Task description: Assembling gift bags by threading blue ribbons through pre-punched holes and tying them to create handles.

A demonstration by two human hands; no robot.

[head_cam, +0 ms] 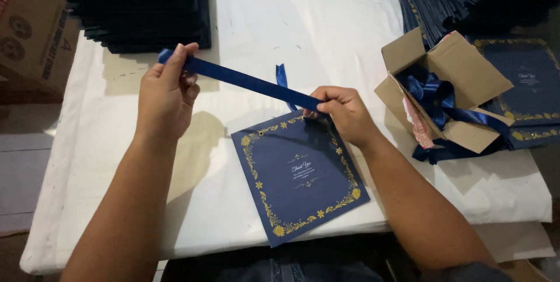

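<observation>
Dark cloth, probably the person's lap, filled the bottom edge of the frame, and just above it a flat navy paper bag (300, 180) with a gold floral border lay on the white-covered table (326, 19), tilted so one corner pointed toward the camera. Both forearms reached up from the lower frame. At centre left, the left hand (166, 92) was closed on one end of a navy satin ribbon (245, 80), thumb and forefinger pinching it so a short tip stuck out above the fingers. Right of centre, the right hand (344, 112) was pinched tight on the other end, right at the bag's upper edge. Held from both ends this way, the ribbon ran taut and flat, slanting down from upper left to centre, clear of the table. A small eyelet (261, 133) showed in the bag's upper left corner; whether the right fingers were pressing the ribbon into a matching hole was hidden under the hand. A second ribbon piece (283, 80) rose behind the bag. An open cardboard box (449, 83) of blue ribbon sat at the right within easy reach, stacks of matching bags (146, 7) filled the upper left and upper right corners, and a brown carton (29, 31) stood at the far left.
</observation>
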